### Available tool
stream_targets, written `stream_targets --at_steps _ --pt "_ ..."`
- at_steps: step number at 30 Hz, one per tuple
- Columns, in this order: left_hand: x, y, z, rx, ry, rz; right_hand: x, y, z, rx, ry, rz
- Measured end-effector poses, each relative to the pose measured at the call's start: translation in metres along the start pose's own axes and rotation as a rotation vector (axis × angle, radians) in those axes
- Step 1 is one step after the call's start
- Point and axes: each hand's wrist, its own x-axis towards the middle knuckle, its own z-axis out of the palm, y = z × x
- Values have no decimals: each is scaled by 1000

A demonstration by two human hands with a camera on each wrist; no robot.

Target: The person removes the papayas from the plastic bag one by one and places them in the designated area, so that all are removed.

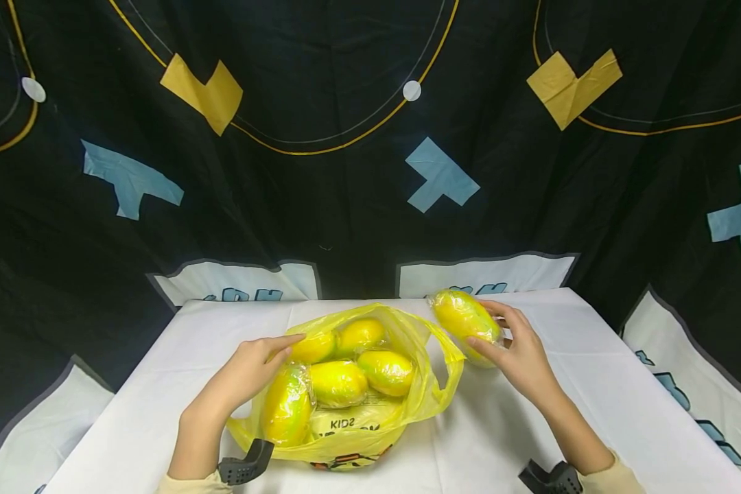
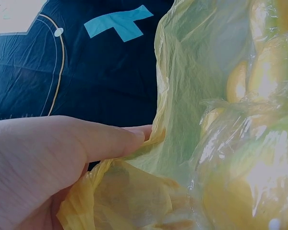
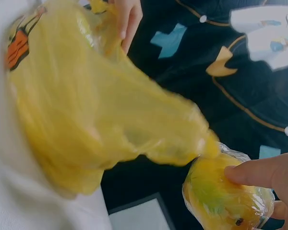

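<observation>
Between the hands on the table, a yellow plastic bag (image 1: 416, 406) gapes upward, its handle loop standing at the right. Several mangoes (image 1: 338, 384) in clear wrap lie inside it. My left hand (image 1: 242, 376) pinches the bag's left rim between thumb and fingers; the left wrist view shows the thumb (image 2: 117, 142) on the thin plastic. To the right of the bag, my right hand (image 1: 525, 353) grips another wrapped mango (image 1: 460, 314), thumb on the near side and fingers behind. In the right wrist view, this mango (image 3: 216, 191) overlaps the tip of the bag's handle.
White cloth covers the table (image 1: 599, 363). Behind it hangs a black curtain (image 1: 321, 226) with yellow and blue shapes. Printed letters and an orange picture mark the bag's front. Dark wrist devices (image 1: 247, 463) sit on both wrists.
</observation>
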Motion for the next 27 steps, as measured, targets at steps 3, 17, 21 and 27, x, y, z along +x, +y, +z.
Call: stream_targets --at_steps 3,17,21,27 --pt "0 0 0 3 4 3 1 6 -1 -16 5 -1" --pt "-1 0 0 -2 11 6 7 39 -4 -75 67 38" --pt "-1 0 0 -5 8 4 9 45 -7 -102 73 54" --pt "-1 1 -1 -6 5 2 9 52 -12 -127 86 77"
